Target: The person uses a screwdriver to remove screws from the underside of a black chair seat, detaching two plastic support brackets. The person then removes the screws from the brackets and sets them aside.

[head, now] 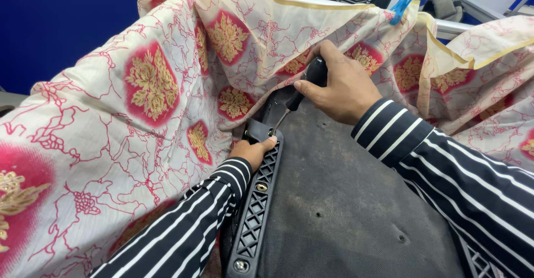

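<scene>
Screwdriver (300,92) with the black handle is gripped in your right hand (339,86), its tip pointing down at the black strap (257,130). Your left hand (251,151) pinches this strap on the black plastic frame (256,211), beside the patterned cloth (111,117).

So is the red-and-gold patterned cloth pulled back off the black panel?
Pulled back: patterned cloth bunches left and behind, black panel bare.

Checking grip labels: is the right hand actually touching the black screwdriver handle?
Touching. The head view shows the right hand wrapped around the black screwdriver handle, fingers closed over it with no gap; the shaft points down toward the left hand.
</scene>
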